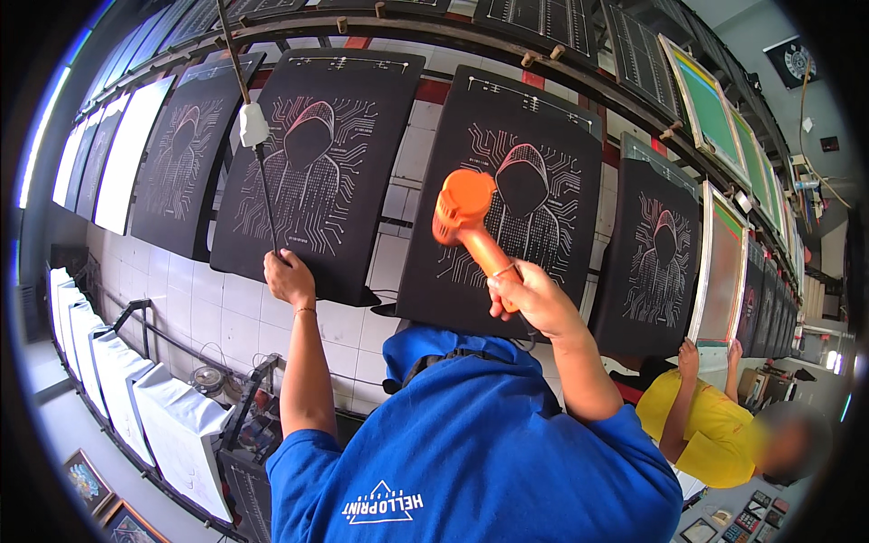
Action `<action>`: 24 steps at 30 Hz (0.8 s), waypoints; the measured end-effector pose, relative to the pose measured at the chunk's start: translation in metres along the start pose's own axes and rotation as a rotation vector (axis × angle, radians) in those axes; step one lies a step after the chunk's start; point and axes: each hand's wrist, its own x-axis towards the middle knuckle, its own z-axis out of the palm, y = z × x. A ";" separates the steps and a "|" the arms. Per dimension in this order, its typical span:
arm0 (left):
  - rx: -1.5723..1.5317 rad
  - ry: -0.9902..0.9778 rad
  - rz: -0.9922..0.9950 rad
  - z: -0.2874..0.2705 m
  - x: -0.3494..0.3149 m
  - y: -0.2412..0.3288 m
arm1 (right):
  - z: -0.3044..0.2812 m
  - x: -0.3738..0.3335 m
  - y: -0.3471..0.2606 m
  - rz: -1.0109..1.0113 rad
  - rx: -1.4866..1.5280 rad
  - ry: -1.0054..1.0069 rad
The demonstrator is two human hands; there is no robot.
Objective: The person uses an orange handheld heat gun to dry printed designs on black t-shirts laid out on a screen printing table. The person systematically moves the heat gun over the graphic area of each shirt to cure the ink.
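Observation:
My right hand is closed round the handle of an orange hair dryer, raised over a black printed T-shirt panel with a hooded figure among circuit lines. My left hand pinches the lower end of a black cord. The cord hangs from above and has a white plug connector partway up. Behind that cord lies another black panel with the same print. Whether the cord runs to the dryer cannot be seen.
More printed black panels line the sloping rack on both sides. At right a co-worker in a yellow shirt grips a screen-printing frame. White shirts on boards stand at lower left. A dark rail crosses the top.

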 end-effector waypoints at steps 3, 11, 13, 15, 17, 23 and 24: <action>0.005 -0.007 -0.003 -0.003 -0.001 0.000 | -0.006 -0.017 0.001 0.087 0.005 -0.056; -0.014 0.062 0.039 -0.002 -0.002 0.001 | -0.021 -0.025 -0.001 0.025 0.022 0.041; -0.021 0.009 0.044 -0.001 -0.001 -0.002 | -0.023 -0.015 -0.005 -0.058 0.075 0.143; -0.029 0.005 0.073 0.001 0.000 -0.002 | -0.025 0.007 0.003 -0.213 0.169 0.248; -0.008 -0.019 0.095 0.002 0.001 -0.004 | -0.027 0.028 0.014 -0.302 0.292 0.318; 0.002 0.001 0.134 0.005 -0.002 -0.020 | -0.026 0.020 0.010 -0.202 0.328 0.232; 0.001 -0.011 0.129 0.004 -0.002 -0.020 | -0.024 0.015 0.009 -0.185 0.340 0.244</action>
